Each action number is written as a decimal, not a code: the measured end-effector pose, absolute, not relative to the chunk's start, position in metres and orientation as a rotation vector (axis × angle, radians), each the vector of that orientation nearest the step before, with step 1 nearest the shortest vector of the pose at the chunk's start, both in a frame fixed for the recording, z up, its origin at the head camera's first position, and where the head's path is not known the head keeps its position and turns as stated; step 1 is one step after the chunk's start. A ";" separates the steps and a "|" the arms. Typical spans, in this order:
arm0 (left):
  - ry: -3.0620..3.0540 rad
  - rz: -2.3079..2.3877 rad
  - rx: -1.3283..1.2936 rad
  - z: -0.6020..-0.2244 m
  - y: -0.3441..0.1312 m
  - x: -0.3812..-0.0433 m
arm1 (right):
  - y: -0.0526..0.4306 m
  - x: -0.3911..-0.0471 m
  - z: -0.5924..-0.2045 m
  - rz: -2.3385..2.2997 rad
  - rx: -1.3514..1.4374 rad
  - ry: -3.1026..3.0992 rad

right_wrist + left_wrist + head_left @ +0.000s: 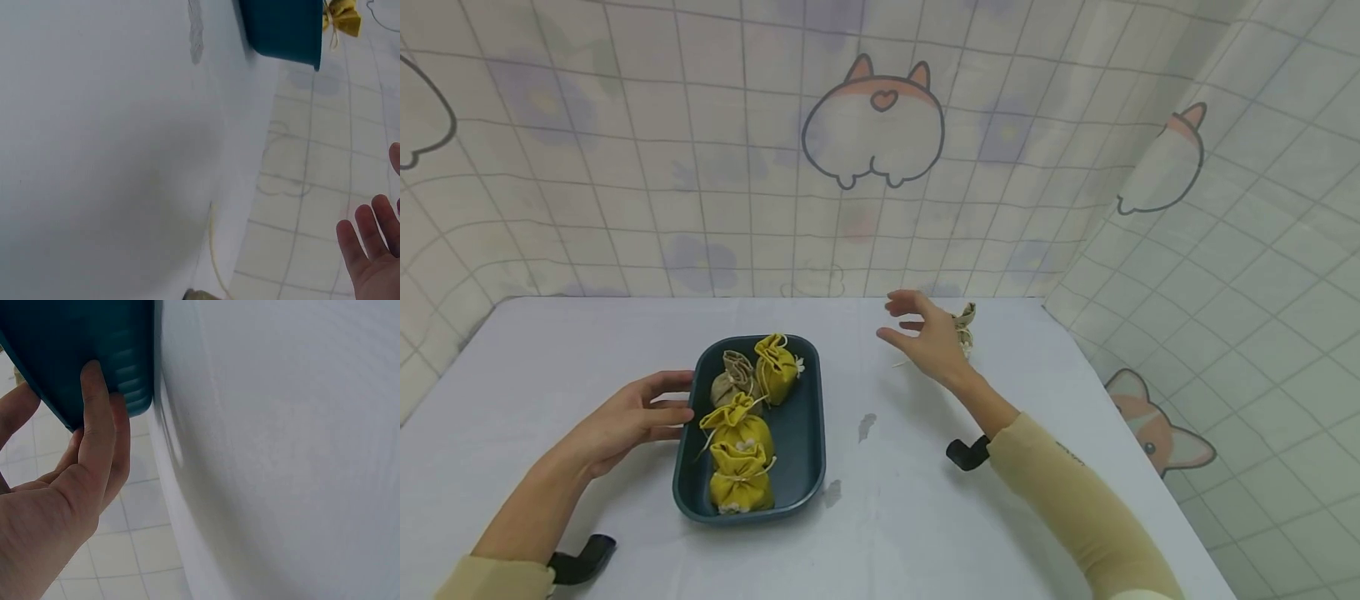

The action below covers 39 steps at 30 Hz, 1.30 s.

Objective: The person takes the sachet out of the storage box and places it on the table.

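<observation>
A dark teal tray point(822, 433) holds three yellow drawstring pouches point(777, 373) and one beige drawstring pouch point(724, 390). Along its left side, my left hand point(625, 417) touches the outer wall with extended fingers; the left wrist view shows the fingertips point(94, 378) against the tray point(128, 344). My right hand point(931, 340) is raised over the back right of the table, fingers spread, holding nothing. Partly hidden behind it, another beige drawstring pouch point(967, 317) lies on the table. In the right wrist view, its pale cord point(214, 244) trails over the cloth.
A white cloth point(880, 550) with grey patches point(867, 427) covers the table. Behind and to the right hangs a checked curtain point(737, 208) with cartoon animals. Black wrist-worn pieces point(967, 454) stick out beside both forearms.
</observation>
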<state>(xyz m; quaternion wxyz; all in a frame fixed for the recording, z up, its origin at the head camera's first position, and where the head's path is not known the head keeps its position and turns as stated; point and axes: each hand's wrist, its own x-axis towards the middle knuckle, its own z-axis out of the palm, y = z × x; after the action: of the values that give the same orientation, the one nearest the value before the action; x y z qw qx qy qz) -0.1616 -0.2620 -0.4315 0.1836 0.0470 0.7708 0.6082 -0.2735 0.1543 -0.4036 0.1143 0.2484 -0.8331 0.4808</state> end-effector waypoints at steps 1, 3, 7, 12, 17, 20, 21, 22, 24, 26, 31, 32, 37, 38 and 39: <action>2.172 1.716 0.133 -0.432 -0.262 -0.162 | 0.150 -0.272 -0.405 1.405 0.751 -2.454; 2.170 1.717 0.136 -0.432 -0.262 -0.163 | 0.143 -0.269 -0.408 1.392 0.785 -2.481; 2.166 1.718 0.139 -0.432 -0.261 -0.163 | 0.130 -0.263 -0.411 1.372 0.859 -2.529; 2.169 1.716 0.133 -0.432 -0.261 -0.163 | 0.115 -0.256 -0.415 1.389 0.952 -2.583; 2.170 1.719 0.137 -0.432 -0.261 -0.163 | 0.101 -0.251 -0.416 1.423 1.013 -2.594; 2.164 1.723 0.134 -0.433 -0.263 -0.163 | 0.092 -0.250 -0.416 1.426 1.057 -2.581; 2.163 1.724 0.132 -0.433 -0.263 -0.162 | 0.088 -0.250 -0.416 1.433 1.074 -2.573; 2.163 1.724 0.130 -0.434 -0.264 -0.162 | 0.085 -0.251 -0.416 1.439 1.092 -2.568; 2.162 1.727 0.133 -0.435 -0.264 -0.162 | 0.079 -0.251 -0.414 1.445 1.125 -2.565; 2.165 1.727 0.138 -0.435 -0.265 -0.162 | 0.073 -0.250 -0.412 1.445 1.131 -2.589; 2.166 1.726 0.143 -0.434 -0.264 -0.163 | 0.060 -0.248 -0.409 1.417 1.129 -2.675; 2.165 1.725 0.144 -0.434 -0.264 -0.163 | 0.058 -0.248 -0.409 1.412 1.136 -2.683; 2.169 1.725 0.141 -0.433 -0.264 -0.163 | 0.048 -0.248 -0.408 1.359 1.167 -2.722; 2.170 1.725 0.140 -0.433 -0.264 -0.163 | 0.046 -0.248 -0.408 1.339 1.171 -2.730; 2.170 1.726 0.140 -0.433 -0.264 -0.163 | 0.044 -0.248 -0.409 1.315 1.177 -2.740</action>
<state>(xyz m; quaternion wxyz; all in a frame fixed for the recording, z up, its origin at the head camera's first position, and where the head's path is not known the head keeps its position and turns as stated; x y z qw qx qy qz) -0.1629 -0.2636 -0.4332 0.1818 0.0495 0.7686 0.6114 -0.2484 0.0441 -0.4085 -0.0585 0.3606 -0.8393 0.4027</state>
